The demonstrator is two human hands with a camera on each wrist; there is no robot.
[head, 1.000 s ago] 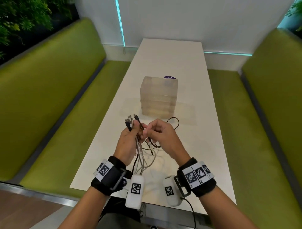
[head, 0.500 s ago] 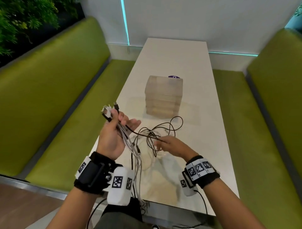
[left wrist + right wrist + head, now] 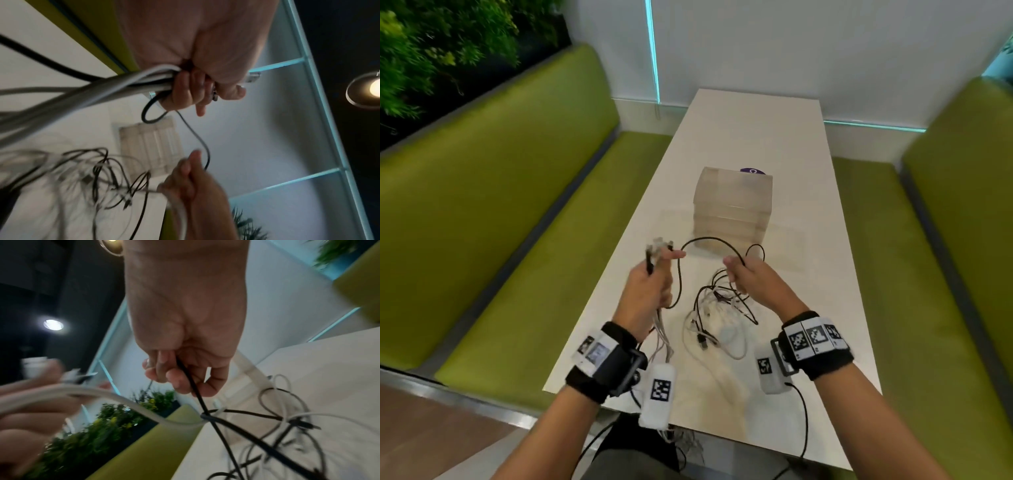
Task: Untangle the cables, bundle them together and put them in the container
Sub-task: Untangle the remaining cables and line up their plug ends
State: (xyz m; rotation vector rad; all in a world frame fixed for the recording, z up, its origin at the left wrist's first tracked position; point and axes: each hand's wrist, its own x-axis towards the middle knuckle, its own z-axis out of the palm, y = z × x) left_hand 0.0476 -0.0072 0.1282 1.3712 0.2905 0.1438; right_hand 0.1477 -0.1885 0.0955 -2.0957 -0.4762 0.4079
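You are pulling your hands apart now. Your left hand [image 3: 645, 291] is gripping the cable ends [image 3: 659, 245], your right hand [image 3: 751, 279] is pinching one black cable [image 3: 709, 241], dragging it from the tangle [image 3: 717, 315] on the desk [image 3: 808, 308]. The container [image 3: 732, 209] is waiting behind.

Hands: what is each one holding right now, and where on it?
Left hand grips a bundle of white and black cables just below their connector ends. Right hand pinches one black cable mid-length, above the tangle on the table.
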